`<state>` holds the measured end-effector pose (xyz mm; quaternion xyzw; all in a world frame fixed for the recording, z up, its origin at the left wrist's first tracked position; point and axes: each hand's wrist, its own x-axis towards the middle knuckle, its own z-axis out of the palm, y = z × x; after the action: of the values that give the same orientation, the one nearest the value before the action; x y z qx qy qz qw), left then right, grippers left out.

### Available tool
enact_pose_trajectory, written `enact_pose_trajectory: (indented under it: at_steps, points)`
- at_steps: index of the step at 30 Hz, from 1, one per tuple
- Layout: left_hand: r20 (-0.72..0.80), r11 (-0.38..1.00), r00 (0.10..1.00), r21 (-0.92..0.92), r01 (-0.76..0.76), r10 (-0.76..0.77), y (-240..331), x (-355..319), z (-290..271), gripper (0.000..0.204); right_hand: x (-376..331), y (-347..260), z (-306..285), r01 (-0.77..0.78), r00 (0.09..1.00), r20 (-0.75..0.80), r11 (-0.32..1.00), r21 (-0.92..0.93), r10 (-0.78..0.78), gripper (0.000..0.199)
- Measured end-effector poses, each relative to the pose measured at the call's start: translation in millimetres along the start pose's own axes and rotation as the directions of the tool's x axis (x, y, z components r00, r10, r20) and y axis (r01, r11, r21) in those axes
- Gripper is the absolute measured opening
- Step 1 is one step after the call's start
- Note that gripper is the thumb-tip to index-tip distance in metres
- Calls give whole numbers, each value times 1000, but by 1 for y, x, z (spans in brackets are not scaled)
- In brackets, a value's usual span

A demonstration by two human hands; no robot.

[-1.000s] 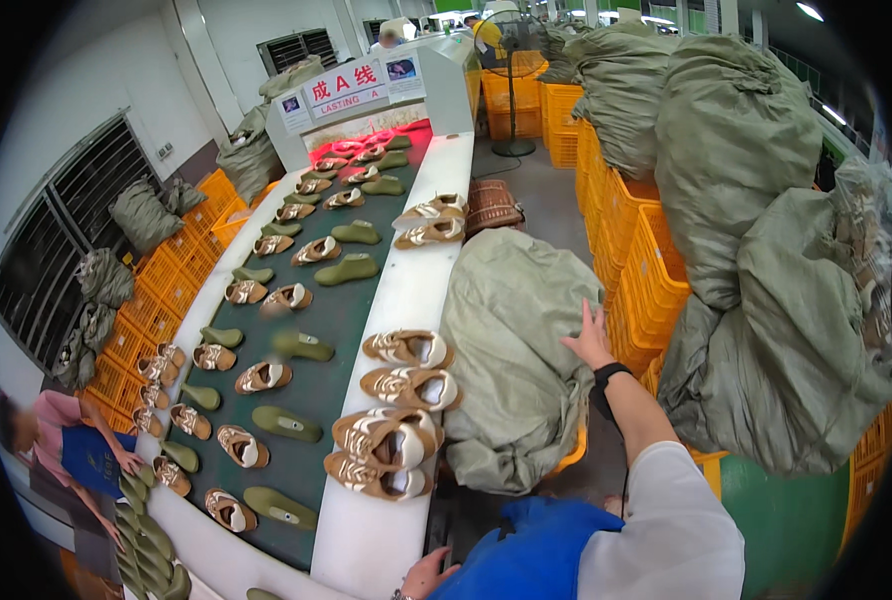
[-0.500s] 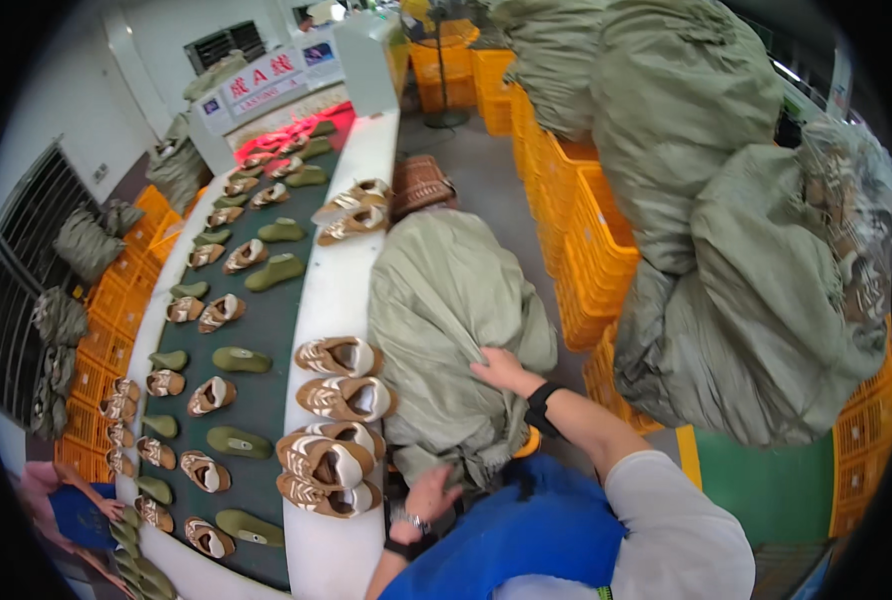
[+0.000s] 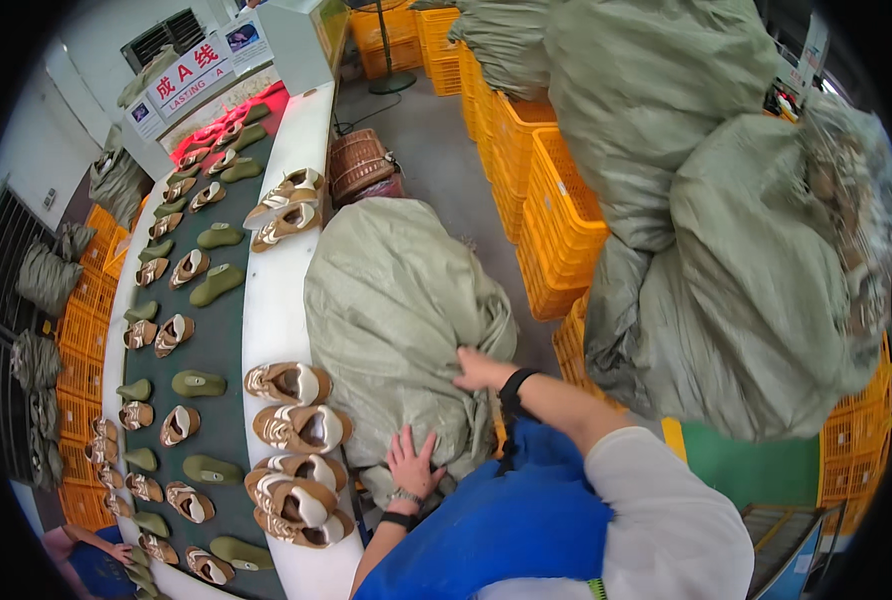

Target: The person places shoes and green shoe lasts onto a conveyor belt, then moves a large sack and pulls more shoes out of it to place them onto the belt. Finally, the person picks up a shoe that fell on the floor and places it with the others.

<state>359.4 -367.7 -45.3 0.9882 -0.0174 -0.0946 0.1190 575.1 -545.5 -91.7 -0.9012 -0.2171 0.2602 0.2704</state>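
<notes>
A large grey-green woven sack (image 3: pixel 396 285) stands bulging in front of me, beside the white edge of the conveyor. My right hand (image 3: pixel 483 369) is closed on the sack's fabric at its near right side. Lower down, my left hand (image 3: pixel 415 465) lies on the sack with its fingers spread, holding nothing. Just left of that hand, several tan-and-white sneakers (image 3: pixel 301 428) sit along the white ledge (image 3: pixel 271 330), some stacked on others. What the sack contains is hidden.
On the green conveyor belt (image 3: pixel 221 345) stand rows of sneakers and olive shoe lasts (image 3: pixel 214 470). Orange crates (image 3: pixel 556 215) and big full sacks (image 3: pixel 746 290) line the right. A wicker basket (image 3: pixel 361 165) lies behind my sack. Another person's hand (image 3: pixel 121 553) touches lasts at lower left.
My left hand has come up from beside the sack and now presses flat on it. The right hand keeps its grip, and the raised fold there has slackened. The view has shifted right.
</notes>
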Motion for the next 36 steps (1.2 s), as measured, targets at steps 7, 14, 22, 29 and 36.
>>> enact_pose_trajectory:
  at_steps: [7,14,22,29,36]
  points:
    - [7,954,955,-46,297,-297,37,10,-11,72,69,-3,32,-241,954,230,947,214,190,62]
    - [-14,797,807,-161,582,-591,83,23,11,66,57,7,-24,-180,841,541,935,306,-15,55]
    - [-96,789,787,-176,589,-609,82,25,17,59,71,58,-172,616,591,767,754,-229,-250,40]
    - [-26,707,718,-196,679,-696,97,44,9,54,103,25,-142,738,458,832,655,-160,-313,34]
    - [134,627,725,-415,660,-675,120,164,-41,59,235,79,-84,601,-82,990,787,142,-117,28]
